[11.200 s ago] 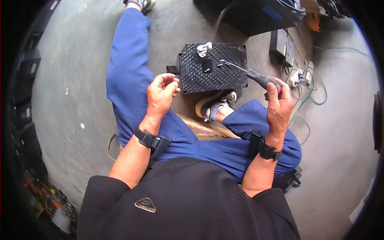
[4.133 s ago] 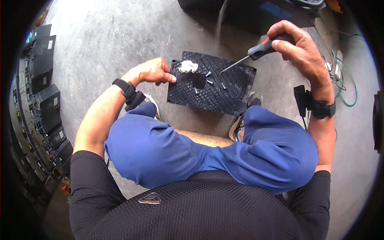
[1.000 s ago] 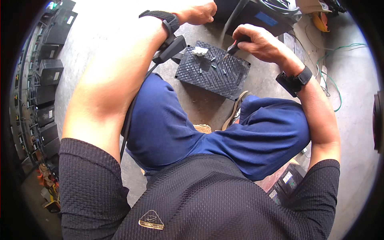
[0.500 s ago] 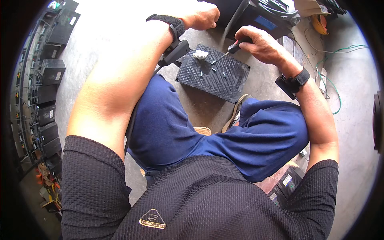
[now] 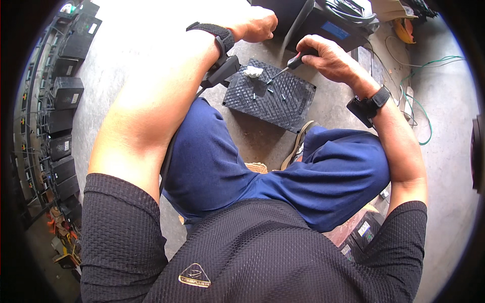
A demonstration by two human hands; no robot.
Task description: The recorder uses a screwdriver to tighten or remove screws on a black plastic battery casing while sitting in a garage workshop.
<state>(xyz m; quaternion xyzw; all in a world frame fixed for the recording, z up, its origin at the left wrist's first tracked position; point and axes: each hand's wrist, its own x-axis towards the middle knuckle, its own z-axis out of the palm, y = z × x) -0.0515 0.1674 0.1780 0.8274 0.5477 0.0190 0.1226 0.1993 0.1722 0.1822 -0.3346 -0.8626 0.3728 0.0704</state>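
My right hand (image 5: pixel 328 59) is wrapped round the black-and-red handle of a screwdriver (image 5: pixel 294 61). Its metal shaft slants down to the left, the tip by a small screw on a black ribbed plastic panel (image 5: pixel 295 108). Several small screws (image 5: pixel 284 96) stand or lie on that panel, beside a crumpled white lump (image 5: pixel 252 71). Beyond the panel, near a large black case (image 5: pixel 331 25), my left hand (image 5: pixel 259 25) is closed with its fingers curled under; whatever they may hold is hidden.
The panel lies on the concrete floor (image 5: pixel 444 166) in front of my crossed legs. Coiled black cable (image 5: pixel 348 10) rests on the case. A green cable (image 5: pixel 429 121) loops at the right. Several black boxes (image 5: pixel 68 92) line a rack on the left.
The left forearm has shifted slightly to the right in view. The screwdriver and my right hand have barely moved, and the panel and screws stay in place.
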